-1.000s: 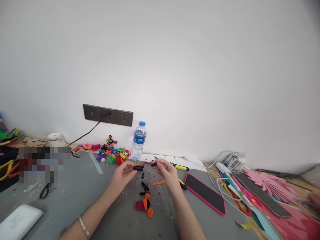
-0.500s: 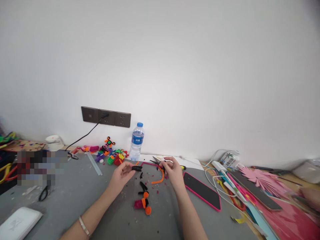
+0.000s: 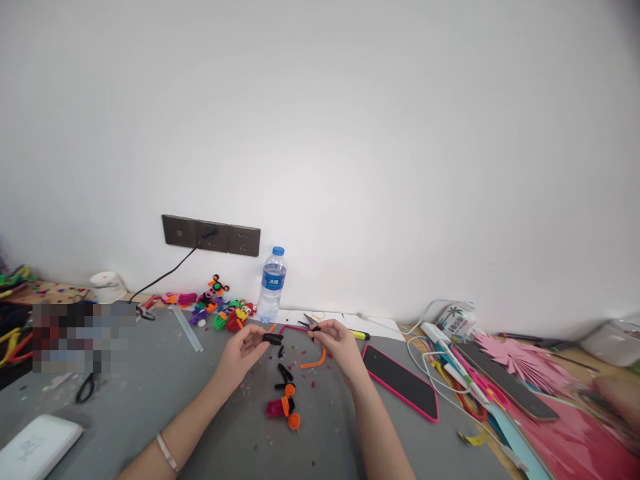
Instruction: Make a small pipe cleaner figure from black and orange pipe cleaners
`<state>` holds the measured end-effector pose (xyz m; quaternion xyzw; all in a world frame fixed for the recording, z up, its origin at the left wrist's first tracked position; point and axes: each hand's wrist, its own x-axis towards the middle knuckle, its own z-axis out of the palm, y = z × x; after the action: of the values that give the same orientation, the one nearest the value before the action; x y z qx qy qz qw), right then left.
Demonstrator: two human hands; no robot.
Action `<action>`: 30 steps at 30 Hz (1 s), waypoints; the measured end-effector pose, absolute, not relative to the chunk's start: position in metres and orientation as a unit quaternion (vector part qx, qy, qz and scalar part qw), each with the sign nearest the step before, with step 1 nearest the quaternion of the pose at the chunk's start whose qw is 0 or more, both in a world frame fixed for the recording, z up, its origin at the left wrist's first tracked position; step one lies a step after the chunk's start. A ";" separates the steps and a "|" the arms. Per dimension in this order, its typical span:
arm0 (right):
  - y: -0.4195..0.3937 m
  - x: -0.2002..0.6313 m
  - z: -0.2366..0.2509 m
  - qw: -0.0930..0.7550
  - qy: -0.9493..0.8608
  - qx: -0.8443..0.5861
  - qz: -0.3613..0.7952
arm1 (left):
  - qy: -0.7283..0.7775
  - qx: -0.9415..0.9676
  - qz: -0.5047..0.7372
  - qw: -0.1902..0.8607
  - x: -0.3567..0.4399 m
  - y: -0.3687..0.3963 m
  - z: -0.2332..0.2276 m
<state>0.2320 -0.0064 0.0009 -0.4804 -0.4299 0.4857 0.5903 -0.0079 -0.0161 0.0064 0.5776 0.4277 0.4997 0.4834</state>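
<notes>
Desk space first: grey felt-covered desk (image 3: 150,393) runs wall to wall, with a black phone in a pink case (image 3: 399,381) lying flat just right of the hands and a clear plastic water bottle with a blue cap (image 3: 271,285) standing upright at the back by the wall, out of the working area. Pile of finished fuzzy pipe-cleaner figures in mixed colours (image 3: 220,310) sits to the bottle's left.

Both hands are raised over the middle of the desk, probably so the small bits stay in easy sight. Left hand (image 3: 243,350) has its fingers pinched shut on a short black fuzzy pipe-cleaner piece (image 3: 273,338), which sticks out of the fingertips toward the other hand. Right hand (image 3: 339,343) is closed on another tiny black bit (image 3: 315,329), held near the first, not touching. A curved orange pipe-cleaner strip (image 3: 315,361) lies on the desk under the right hand, and a pink-orange-black half-built figure (image 3: 283,405) lies just below both.
</notes>
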 end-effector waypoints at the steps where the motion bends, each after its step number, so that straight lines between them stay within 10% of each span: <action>1: -0.007 0.231 0.001 0.586 -0.430 -0.477 0.494 | 0.430 0.577 0.498 0.484 -0.008 -0.016 0.006; 30: -0.008 0.203 -0.004 0.559 -0.506 -0.476 0.452 | 0.428 0.600 0.480 0.476 -0.007 -0.016 0.003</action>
<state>0.2029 -0.0076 -0.0041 -0.4763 -0.5062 0.4520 0.5591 -0.0073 -0.0156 0.0035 0.5996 0.4280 0.4802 0.4761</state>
